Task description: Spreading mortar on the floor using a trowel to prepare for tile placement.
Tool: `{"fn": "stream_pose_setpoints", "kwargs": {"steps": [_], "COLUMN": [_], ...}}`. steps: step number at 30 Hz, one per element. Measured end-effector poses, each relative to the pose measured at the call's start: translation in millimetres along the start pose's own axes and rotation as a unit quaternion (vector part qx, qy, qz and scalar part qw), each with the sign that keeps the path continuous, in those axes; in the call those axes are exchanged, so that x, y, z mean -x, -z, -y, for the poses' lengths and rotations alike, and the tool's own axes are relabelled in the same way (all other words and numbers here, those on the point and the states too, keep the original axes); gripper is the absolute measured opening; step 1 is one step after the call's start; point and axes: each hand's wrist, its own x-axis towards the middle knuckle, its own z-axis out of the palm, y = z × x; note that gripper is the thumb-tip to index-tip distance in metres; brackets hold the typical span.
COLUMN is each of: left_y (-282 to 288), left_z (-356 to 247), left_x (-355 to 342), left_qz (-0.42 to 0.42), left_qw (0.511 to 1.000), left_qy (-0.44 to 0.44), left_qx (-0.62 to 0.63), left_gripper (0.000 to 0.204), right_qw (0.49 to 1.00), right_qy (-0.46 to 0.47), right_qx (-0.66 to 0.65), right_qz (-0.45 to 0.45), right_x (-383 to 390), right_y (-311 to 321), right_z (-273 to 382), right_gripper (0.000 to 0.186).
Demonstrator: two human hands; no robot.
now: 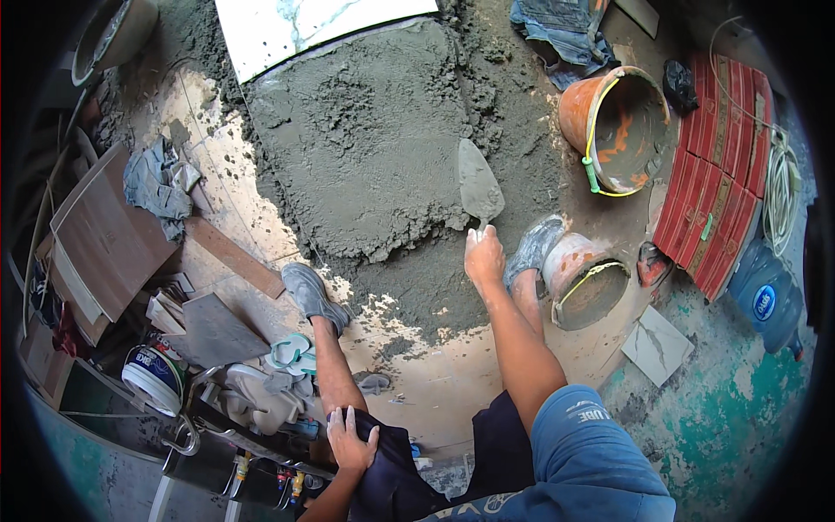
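Note:
My right hand [484, 258] is closed round the handle of a pointing trowel [479, 181]. The trowel's blade, coated grey, rests at the right edge of a broad bed of wet mortar [361, 148]. Spread over my left knee, my left hand [351, 442] holds nothing. A white marbled tile [309, 30] lies along the far side of the mortar. Loose, crumbly mortar surrounds the bed on its right and near sides. My shoes stand on either side of the near edge.
On the right are an orange bucket [600, 126], a smaller mortar-smeared bucket [570, 283], red tile boxes [715, 165], a blue water jug [765, 296] and a loose tile [658, 346]. Left of me lie boards [117, 230], a wooden strip [235, 257], rags [156, 183] and a paint bucket [154, 378].

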Motion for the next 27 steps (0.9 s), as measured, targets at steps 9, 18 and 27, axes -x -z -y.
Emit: {"fn": "stream_pose_setpoints", "kwargs": {"steps": [9,18,27], "left_y": [10,8,9], "left_z": [2,-3,5], "left_x": [-1,-2,-1], "left_qz": [0.004,0.022,0.013], "left_qw": [1.000,0.999,1.000], "left_qy": [0.015,0.014,0.008], "left_qx": [0.005,0.019,0.027], "left_gripper": [0.079,0.080,0.081], "right_qw": [0.954,0.956,0.739], "right_qy": [0.234,0.277,0.467], "right_qx": [-0.057,0.025,0.468], "right_qz": [-0.180,0.089,0.131], "right_x": [55,-7,-112], "right_y": [62,2,121], "right_z": [51,151,-5], "right_gripper": [0.038,0.037,0.042]}}
